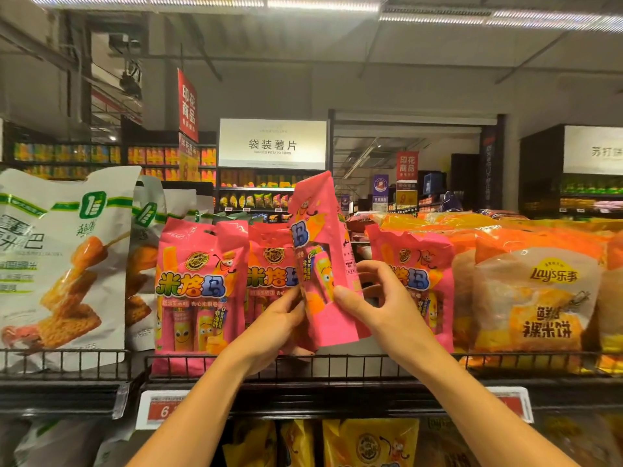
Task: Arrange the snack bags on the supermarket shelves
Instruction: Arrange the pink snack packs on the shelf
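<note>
Pink snack bag (320, 251) gripped upright between left hand (279, 318) and right hand (381, 298).

Pink snack bag (323, 264): thin plastic film, glossy w/ creases catching light. White bags (60, 264) at left look smoother, semi-matt. Orange Lay's pack (536, 298) is clear, shiny plastic (wrinkled on top). Shelf rail (303, 365): black wire metal, matt coat. Price tag (161, 409): paper under glossy plastic.

Wire-fronted shelf (337, 365) with white bags (60, 264), pink bags (199, 288), orange bags (539, 298).
</note>
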Available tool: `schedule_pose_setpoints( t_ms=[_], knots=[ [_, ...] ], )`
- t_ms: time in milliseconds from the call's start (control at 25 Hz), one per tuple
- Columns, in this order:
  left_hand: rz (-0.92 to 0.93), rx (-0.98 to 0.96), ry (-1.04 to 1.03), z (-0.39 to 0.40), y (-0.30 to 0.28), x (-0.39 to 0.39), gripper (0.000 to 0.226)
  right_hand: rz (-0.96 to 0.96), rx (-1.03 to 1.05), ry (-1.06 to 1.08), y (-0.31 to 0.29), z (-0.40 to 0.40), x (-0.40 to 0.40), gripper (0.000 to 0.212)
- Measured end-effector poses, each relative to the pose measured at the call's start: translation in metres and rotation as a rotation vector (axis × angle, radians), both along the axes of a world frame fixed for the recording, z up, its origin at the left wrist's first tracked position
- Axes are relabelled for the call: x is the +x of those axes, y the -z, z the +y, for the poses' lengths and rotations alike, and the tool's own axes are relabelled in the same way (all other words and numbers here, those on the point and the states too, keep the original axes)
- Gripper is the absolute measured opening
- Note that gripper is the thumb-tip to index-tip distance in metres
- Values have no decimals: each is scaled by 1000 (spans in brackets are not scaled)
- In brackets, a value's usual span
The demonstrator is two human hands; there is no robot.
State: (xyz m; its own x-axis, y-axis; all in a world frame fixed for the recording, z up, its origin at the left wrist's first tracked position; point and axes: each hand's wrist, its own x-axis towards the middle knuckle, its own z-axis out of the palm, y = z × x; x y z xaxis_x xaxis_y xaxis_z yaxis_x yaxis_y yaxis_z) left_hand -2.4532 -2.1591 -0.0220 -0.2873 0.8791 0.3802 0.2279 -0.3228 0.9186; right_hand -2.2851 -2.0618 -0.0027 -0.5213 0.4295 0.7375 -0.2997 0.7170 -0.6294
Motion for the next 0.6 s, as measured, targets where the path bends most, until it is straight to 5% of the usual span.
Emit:
schedule_pose_setpoints(
  t_ms=[360, 600],
  knots=[
    [-19, -116, 46, -6, -4, -8, 47, 25, -433, -284, 3, 46, 8, 49],
    [-74, -14, -16, -1, -3, -5, 39, -159, -345, -59, 13, 54, 8, 57]
  ],
)
